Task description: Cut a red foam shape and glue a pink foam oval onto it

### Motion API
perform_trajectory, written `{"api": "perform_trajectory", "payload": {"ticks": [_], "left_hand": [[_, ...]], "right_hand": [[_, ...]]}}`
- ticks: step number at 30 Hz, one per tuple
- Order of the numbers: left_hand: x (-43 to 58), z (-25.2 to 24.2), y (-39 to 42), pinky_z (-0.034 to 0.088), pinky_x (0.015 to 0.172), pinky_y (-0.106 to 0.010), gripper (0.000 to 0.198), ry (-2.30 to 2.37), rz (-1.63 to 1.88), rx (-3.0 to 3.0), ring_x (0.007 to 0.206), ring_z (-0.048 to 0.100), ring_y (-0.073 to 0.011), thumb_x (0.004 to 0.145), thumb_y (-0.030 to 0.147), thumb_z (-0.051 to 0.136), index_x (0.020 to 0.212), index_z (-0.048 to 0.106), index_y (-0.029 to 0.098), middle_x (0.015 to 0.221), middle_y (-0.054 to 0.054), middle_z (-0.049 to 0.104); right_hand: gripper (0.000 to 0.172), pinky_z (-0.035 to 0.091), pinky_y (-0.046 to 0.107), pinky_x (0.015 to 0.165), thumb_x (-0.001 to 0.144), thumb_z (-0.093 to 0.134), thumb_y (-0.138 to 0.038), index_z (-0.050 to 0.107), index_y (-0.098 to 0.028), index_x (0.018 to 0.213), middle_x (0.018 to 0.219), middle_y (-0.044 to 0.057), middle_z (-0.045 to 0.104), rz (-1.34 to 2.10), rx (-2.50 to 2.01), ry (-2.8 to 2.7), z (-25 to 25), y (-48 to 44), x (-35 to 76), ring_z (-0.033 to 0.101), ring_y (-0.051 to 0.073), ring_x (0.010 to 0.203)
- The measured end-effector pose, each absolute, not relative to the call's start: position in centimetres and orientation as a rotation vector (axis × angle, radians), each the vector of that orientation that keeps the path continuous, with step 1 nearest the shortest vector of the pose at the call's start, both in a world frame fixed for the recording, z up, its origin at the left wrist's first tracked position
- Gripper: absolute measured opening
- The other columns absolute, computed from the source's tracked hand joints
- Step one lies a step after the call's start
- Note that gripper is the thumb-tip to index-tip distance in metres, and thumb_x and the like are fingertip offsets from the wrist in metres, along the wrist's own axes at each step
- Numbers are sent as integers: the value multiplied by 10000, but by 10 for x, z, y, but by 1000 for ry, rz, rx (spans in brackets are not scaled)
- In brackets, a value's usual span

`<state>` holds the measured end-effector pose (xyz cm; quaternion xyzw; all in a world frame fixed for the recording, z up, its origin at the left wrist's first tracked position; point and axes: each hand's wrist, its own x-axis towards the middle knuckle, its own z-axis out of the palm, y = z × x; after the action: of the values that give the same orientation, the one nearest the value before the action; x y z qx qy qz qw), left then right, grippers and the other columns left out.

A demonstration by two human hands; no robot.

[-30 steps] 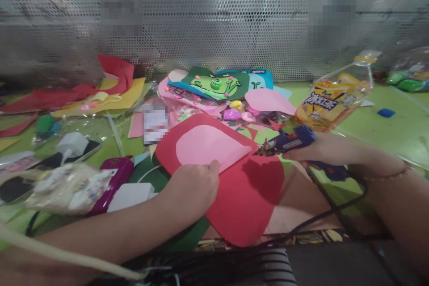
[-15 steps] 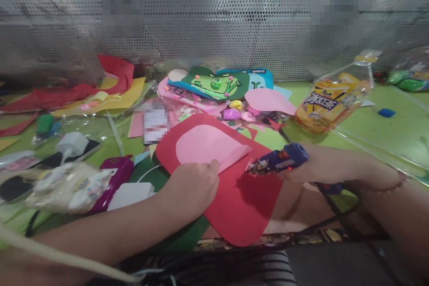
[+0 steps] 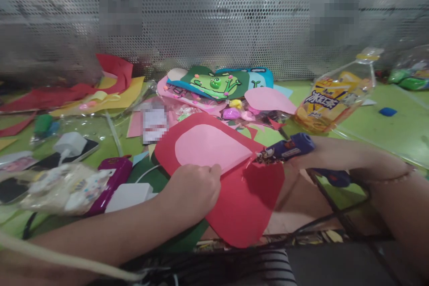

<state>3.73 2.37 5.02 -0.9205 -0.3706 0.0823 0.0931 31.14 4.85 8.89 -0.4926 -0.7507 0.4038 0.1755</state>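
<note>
your left hand (image 3: 192, 192) pinches pink paper (image 3: 206, 145), and a glue gun (image 3: 291, 147) is in your right hand (image 3: 323, 154).
a purple case (image 3: 117, 172) lies left of your left hand, which is closed on the pink paper's near edge. the pink paper sits on red paper (image 3: 246, 205). the glue gun's tip is by the pink paper's right point; i can't tell if they touch. your right hand is wrapped around the glue gun, near a bottle (image 3: 323, 103).

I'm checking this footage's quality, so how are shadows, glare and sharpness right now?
Head view: a dark shadow lies on the red rounded paper sheet, below the dark-blue pistol-shaped glue gun; head view: pale shine brightens the grey perforated metal panel; head view: the image looks slightly soft, and pixelated blocks mask two patches of that panel.
</note>
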Motion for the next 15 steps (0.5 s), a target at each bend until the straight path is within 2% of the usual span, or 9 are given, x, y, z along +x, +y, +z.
{"api": "perform_trajectory", "payload": {"ticks": [1,2,5,7,10,12,15], "left_hand": [[37,49,23,431,436,-305,226,-1092,226,-2737,517,573,-218,836,77,367,779,576,138,629,-44,559],[37,48,23,432,440,-305,219,-1079,204,-2742,514,570,-214,834,84,375,760,573,143,620,-40,559],[37,44,21,446,479,-314,208,-1016,111,-2757,529,569,-203,839,121,398,732,574,150,616,-41,565],[37,40,19,476,554,-339,213,-945,21,-2780,612,599,-216,865,190,407,790,600,142,684,-66,604],[38,34,18,487,767,-399,347,-801,-95,-2859,899,613,-276,888,358,428,1009,613,91,960,-149,652],[38,31,18,422,921,-411,484,-711,-109,-2910,1093,538,-304,888,424,430,1155,560,42,1170,-193,590],[37,29,18,315,1034,-410,620,-687,-21,-2996,1245,414,-313,898,494,381,1289,456,19,1347,-205,455]], "right_hand": [[103,467,203,433,655,642,-169,727,-226,641,553,-29,654,1175,-1431,-2102,90,50,313,563,122,481],[126,441,212,406,677,640,-201,690,-228,564,466,-31,597,1188,-1469,-2063,90,51,314,514,114,432],[274,401,234,388,691,658,-281,576,-221,438,353,-30,465,1091,-1581,-1885,90,54,316,431,105,383],[220,388,232,390,670,677,-328,595,-204,508,425,-19,514,1011,-1638,-1730,88,56,315,444,101,410],[240,392,230,405,666,673,-413,615,-180,652,534,-7,561,970,-1639,-1562,82,59,310,475,102,451],[279,435,243,463,695,648,-449,607,-175,669,560,1,569,990,-1554,-1589,76,61,307,516,118,505],[282,496,285,646,714,644,-463,631,-186,662,674,29,641,1016,-1379,-1697,65,64,302,596,169,673]]}}
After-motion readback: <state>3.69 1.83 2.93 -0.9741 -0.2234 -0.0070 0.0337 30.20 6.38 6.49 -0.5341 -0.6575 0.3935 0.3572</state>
